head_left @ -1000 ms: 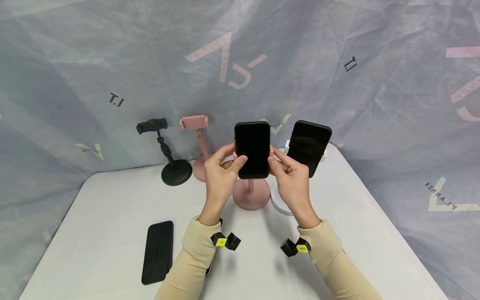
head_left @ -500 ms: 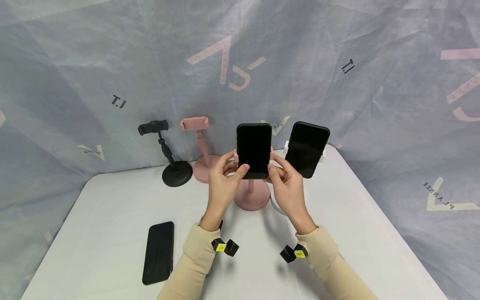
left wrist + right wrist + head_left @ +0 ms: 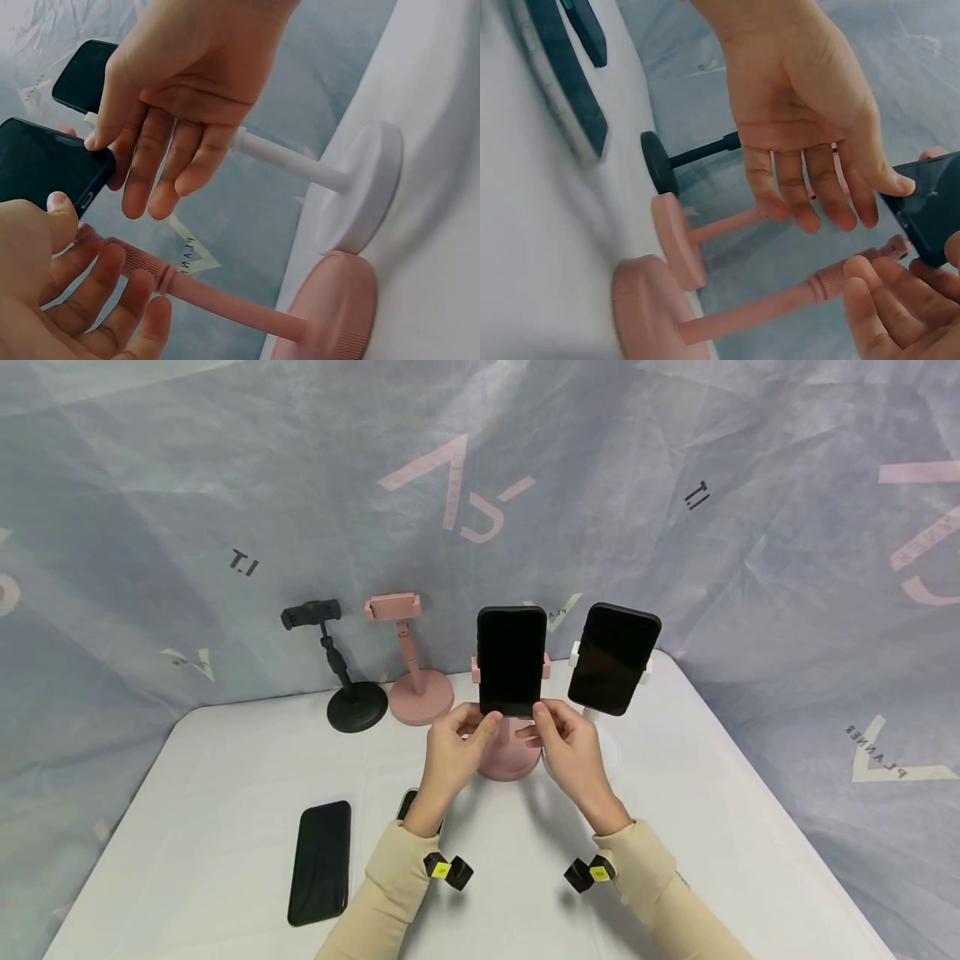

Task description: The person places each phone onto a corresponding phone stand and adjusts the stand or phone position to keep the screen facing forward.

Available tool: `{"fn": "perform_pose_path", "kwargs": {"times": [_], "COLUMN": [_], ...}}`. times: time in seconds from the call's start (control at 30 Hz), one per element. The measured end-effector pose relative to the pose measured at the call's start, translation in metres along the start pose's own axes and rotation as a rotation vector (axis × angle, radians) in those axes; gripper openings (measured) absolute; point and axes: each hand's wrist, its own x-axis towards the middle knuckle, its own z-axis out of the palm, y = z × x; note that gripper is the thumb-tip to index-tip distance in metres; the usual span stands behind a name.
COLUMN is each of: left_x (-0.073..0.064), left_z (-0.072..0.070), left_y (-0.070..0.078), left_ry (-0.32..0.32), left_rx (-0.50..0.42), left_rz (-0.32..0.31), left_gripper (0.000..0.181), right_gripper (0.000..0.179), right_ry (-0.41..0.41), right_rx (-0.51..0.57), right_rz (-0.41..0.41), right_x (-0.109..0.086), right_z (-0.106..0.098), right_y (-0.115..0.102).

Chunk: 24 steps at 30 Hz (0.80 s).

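Observation:
A black phone stands upright in the clamp of a pink phone stand, with pink clamp ends showing at both sides. At its lower left corner my left hand pinches it, thumb on the screen and index finger behind. My right hand pinches the lower right corner the same way. Both wrist views show the other fingers spread loosely below the phone, near the pink stem. Close on the right, a second black phone leans in a white phone stand, whose base is partly behind my right hand.
A black phone stand and another pink phone stand stand at the back left, their clamps holding nothing. One black phone lies flat at front left. Another phone lies partly under my left forearm. A grey printed cloth hangs behind.
Both hands have slid down from the phone's sides and the pink clamp to its bottom corners. The phone keeps its place in the stand.

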Motion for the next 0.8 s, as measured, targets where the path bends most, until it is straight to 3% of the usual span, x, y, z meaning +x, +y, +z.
{"fn": "perform_pose_path", "kwargs": {"times": [0.27,0.4,0.57,0.8], "left_x": [-0.01,-0.014,-0.015,-0.006], "left_z": [0.001,-0.004,-0.018,-0.046], "left_y": [-0.008,-0.017,-0.032,-0.046], "left_ry": [-0.03,-0.053,-0.041,-0.006], "left_rx": [0.035,0.065,0.109,0.17], "left_rz": [-0.015,-0.036,-0.053,-0.099], "left_gripper": [0.018,0.017,0.018,0.026], "right_gripper": [0.027,0.023,0.018,0.017], "right_ry": [-0.023,-0.041,-0.096,-0.2], "right_rx": [0.004,0.0,0.035,-0.024], "right_rz": [0.011,0.067,0.116,0.04], "right_x": [-0.01,-0.014,-0.017,-0.012], "right_z": [0.013,0.023,0.041,0.069], "right_y": [0.016,0.022,0.03,0.04]}}
